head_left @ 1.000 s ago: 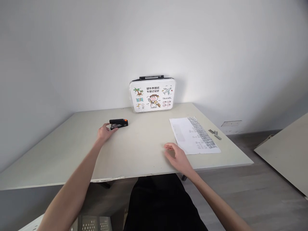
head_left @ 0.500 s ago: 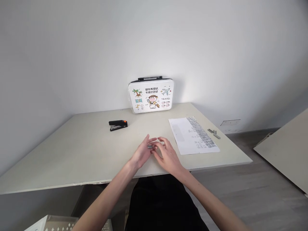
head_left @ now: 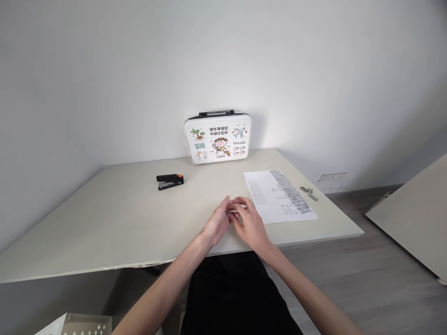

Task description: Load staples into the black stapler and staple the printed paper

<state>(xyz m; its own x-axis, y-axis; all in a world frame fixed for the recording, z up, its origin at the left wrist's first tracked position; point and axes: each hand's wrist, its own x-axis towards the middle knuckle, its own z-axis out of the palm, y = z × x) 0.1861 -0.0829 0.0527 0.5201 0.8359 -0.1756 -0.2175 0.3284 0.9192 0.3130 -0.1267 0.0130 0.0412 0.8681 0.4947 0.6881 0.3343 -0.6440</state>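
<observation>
Left fingers (head_left: 233,202) and right fingers (head_left: 247,201), curled together, grip a slim grey strip (head_left: 230,212). Left of the fingers: black, wedge-shaped stapler (head_left: 171,179). Beyond them: rounded white case (head_left: 219,137), closed; contents hidden.

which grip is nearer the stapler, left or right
Left. The left grip is to the right of the stapler and closer to the person than it; the right grip is farther off, on the other side of the left one.

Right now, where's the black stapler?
In the head view, the black stapler lies on the table, left of the left hand and the white printed case.
</observation>
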